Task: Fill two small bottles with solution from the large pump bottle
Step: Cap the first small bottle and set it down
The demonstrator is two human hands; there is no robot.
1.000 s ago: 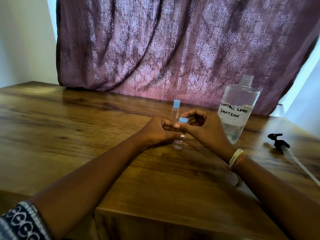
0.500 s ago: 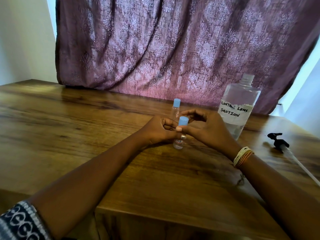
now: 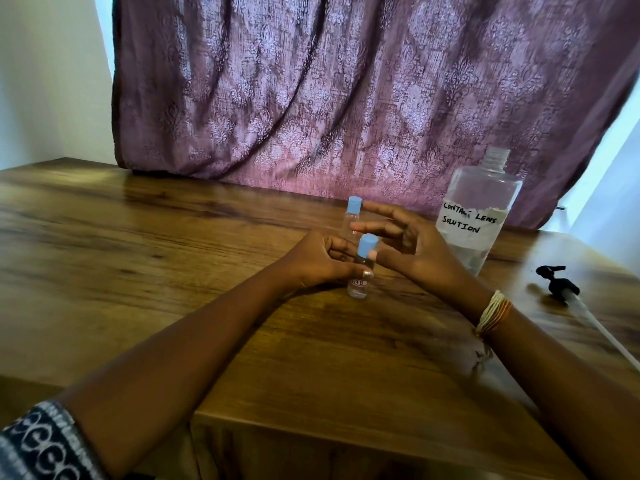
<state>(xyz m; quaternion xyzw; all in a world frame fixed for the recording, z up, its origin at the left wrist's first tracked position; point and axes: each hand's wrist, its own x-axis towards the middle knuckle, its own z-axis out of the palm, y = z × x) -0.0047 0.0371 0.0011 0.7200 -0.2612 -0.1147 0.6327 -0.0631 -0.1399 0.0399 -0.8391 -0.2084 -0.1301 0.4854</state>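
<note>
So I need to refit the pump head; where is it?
Head view: the black pump head lies on the wooden table at far right, right of the large solution bottle.

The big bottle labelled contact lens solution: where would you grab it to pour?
Probably round the wide body of the large bottle, about at the handwritten label, coming from its right side with the right hand. It stands upright with its threaded neck open, the pump off, so a grip at mid-body should keep it steady while tipping.
</note>
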